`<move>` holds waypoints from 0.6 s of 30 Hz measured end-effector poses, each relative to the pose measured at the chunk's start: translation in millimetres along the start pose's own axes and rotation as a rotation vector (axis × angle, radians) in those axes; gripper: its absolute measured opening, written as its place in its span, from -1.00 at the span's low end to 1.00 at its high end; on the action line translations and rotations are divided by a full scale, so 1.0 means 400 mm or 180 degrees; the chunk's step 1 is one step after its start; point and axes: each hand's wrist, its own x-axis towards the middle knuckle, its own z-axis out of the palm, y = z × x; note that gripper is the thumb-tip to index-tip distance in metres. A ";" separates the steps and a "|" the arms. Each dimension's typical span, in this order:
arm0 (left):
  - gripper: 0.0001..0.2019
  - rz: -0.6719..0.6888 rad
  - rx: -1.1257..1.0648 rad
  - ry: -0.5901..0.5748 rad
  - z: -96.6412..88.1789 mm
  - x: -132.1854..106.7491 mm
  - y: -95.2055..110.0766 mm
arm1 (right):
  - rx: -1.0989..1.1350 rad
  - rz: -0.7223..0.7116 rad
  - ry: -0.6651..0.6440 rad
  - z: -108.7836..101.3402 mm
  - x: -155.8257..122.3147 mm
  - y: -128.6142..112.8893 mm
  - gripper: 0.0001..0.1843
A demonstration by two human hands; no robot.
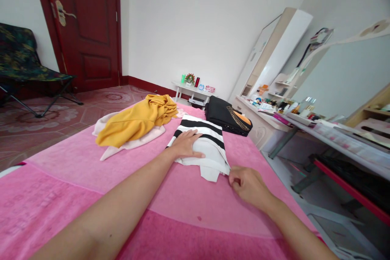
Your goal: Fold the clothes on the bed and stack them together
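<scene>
A black-and-white striped garment (pixel 207 132), partly folded, lies on the pink bedspread (pixel 183 195). My left hand (pixel 187 145) rests flat on its left side, fingers spread over the stripes and the plain white part. At the garment's near right corner, my right hand (pixel 243 180) has its fingers curled in a pinch on the white edge. A pale flap of cloth sticks out at the near side, between the hands. Left of the garment lies a crumpled mustard-yellow garment (pixel 137 122) on top of a pale pink cloth (pixel 146 135).
Folded black clothes (pixel 222 115) are stacked behind the striped garment, at the right. A dressing table (pixel 341 134) with bottles and a mirror stands along the right. A low white shelf (pixel 189 86), a red door (pixel 82 24) and a folding chair (pixel 24 57) are farther back.
</scene>
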 end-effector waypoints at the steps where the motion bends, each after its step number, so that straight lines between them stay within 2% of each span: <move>1: 0.01 0.0010 0.0003 -0.0003 0.001 -0.001 0.000 | 0.0132 0.0106 0.0280 -0.003 0.014 0.006 -0.78; 4: 0.03 0.0011 0.0024 -0.0021 0.001 -0.003 0.002 | 0.0607 0.0386 0.1222 -0.006 0.081 0.021 -0.83; 6: 0.01 0.0004 0.0024 -0.0025 0.000 -0.005 0.004 | 0.0952 0.0528 0.1441 0.006 0.130 0.024 -0.82; 8: -0.01 0.0001 0.0012 -0.0031 -0.003 -0.005 0.005 | 0.1208 0.0545 0.1364 0.027 0.162 0.015 -0.81; 10: -0.02 -0.0012 -0.0012 -0.0044 -0.005 -0.004 0.005 | 0.1253 0.0244 0.1188 0.050 0.169 -0.004 -0.77; 14: -0.02 -0.0024 -0.0074 -0.0070 -0.004 -0.002 0.002 | 0.0676 -0.0702 0.0586 0.070 0.114 -0.049 -0.63; 18: -0.01 -0.0006 -0.0111 0.0017 -0.005 -0.010 0.008 | 0.0209 -0.0881 0.0334 0.071 0.054 -0.060 -0.52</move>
